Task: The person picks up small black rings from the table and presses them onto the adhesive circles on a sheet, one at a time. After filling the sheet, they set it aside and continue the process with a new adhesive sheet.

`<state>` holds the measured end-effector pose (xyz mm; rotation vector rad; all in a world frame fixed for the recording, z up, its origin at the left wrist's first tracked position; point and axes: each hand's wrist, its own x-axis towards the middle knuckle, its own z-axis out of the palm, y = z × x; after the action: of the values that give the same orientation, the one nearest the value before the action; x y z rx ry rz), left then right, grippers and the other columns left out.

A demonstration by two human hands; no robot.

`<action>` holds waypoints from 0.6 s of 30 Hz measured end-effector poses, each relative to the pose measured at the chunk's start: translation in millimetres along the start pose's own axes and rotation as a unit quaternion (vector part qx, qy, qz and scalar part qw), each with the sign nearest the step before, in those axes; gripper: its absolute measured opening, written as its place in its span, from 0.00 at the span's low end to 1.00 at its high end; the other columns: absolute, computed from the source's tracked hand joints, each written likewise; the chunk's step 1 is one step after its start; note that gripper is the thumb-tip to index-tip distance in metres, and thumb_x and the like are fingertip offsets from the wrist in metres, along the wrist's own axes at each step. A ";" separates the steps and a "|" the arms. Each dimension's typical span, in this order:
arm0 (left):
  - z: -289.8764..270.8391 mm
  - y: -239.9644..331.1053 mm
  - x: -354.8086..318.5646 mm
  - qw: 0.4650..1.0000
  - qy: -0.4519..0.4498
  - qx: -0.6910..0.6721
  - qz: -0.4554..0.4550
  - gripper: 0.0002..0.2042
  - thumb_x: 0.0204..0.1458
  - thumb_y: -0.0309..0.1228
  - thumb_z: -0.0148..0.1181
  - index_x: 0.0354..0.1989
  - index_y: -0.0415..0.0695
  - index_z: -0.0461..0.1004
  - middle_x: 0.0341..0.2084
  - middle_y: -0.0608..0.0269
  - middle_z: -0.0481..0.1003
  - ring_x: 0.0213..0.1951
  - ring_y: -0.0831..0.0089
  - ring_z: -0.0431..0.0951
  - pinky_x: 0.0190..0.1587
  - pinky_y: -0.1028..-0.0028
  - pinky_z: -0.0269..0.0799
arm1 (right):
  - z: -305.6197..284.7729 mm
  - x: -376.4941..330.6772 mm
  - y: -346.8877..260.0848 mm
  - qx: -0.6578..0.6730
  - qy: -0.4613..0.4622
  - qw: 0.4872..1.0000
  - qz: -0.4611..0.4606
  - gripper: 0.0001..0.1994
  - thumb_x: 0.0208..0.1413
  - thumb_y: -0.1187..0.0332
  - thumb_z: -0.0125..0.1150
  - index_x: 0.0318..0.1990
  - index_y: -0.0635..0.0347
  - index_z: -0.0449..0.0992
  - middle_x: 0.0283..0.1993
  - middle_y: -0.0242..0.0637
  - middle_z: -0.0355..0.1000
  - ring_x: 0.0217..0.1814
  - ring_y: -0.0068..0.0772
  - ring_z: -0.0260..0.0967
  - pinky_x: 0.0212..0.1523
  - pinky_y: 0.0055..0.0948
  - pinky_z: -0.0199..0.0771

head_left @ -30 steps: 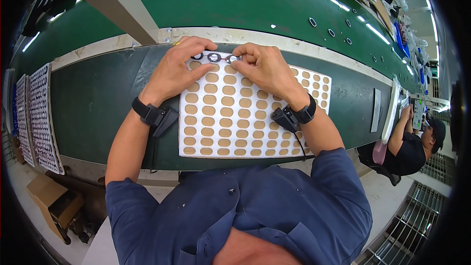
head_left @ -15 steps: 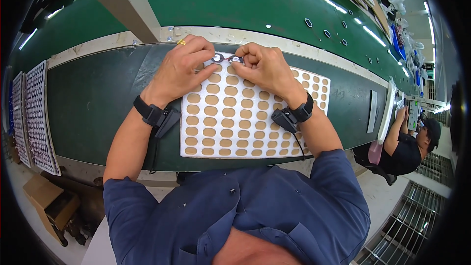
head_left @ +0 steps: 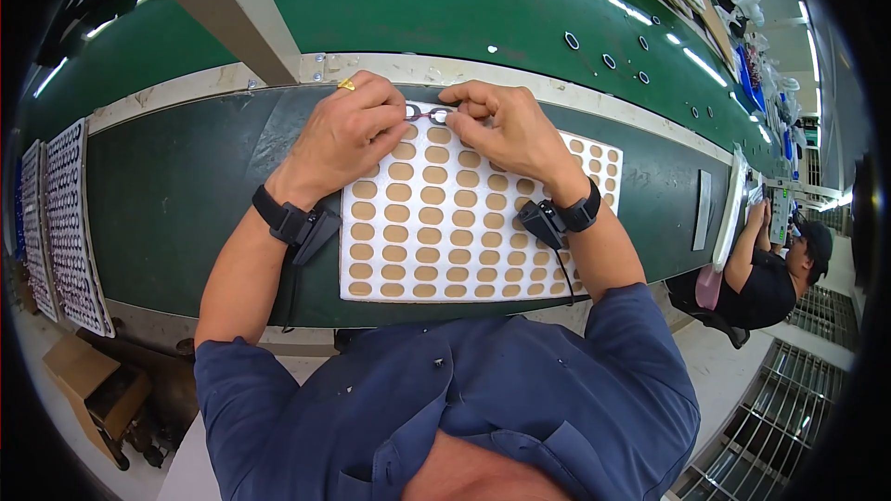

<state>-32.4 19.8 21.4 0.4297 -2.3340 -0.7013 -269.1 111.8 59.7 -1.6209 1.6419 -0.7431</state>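
Head view: left hand (head_left: 355, 130) and right hand (head_left: 508, 133) pinch dark-rimmed oval pieces (head_left: 439, 116) at white tray's (head_left: 377, 281) far edge; fingers partly hide them. Bare green bench (head_left: 186, 195) left of tray.

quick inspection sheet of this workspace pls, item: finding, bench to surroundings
Surface: dark green bench top, some pale marks
Job's things: white tray with rows of tan oval recesses; two dark-rimmed oval parts at its far edge
Clutter: loose dark rings scattered on the green surface beyond
Grippers: left hand and right hand, bare, fingers closed on one part each
Cables: thin black cable from the right wrist device, crossing the tray
Surroundings: co-worker at right; studded white panels at left; cardboard box lower left
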 end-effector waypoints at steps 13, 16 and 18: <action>1.6 -1.9 -2.9 1.000 0.003 -0.028 -0.011 0.06 0.50 0.22 0.70 0.29 0.38 0.77 0.35 0.63 0.77 0.42 0.60 0.79 0.42 0.63 0.77 | 15.1 -0.3 -5.2 -0.066 0.052 0.996 0.031 0.11 0.65 0.66 0.65 0.45 0.67 0.83 0.23 0.36 0.74 0.23 0.23 0.67 0.28 0.30 0.68; 0.1 -3.8 0.0 0.999 0.003 -0.033 -0.014 0.06 0.51 0.22 0.70 0.29 0.38 0.77 0.34 0.62 0.77 0.42 0.60 0.79 0.42 0.63 0.77 | 15.3 3.2 -2.9 -0.034 0.058 0.996 0.064 0.10 0.66 0.66 0.65 0.43 0.66 0.83 0.23 0.33 0.74 0.23 0.20 0.65 0.27 0.29 0.66; -1.4 -5.1 2.6 0.999 0.004 -0.030 -0.011 0.05 0.51 0.22 0.69 0.29 0.38 0.77 0.34 0.62 0.77 0.41 0.60 0.79 0.41 0.64 0.77 | 13.3 8.1 -4.3 -0.037 0.042 0.996 0.071 0.10 0.66 0.66 0.65 0.43 0.66 0.83 0.23 0.32 0.73 0.24 0.19 0.65 0.27 0.28 0.65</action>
<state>-32.8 13.9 20.7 0.4313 -2.2985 -0.7771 -255.6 104.5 54.6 -1.5229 1.8435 -0.6935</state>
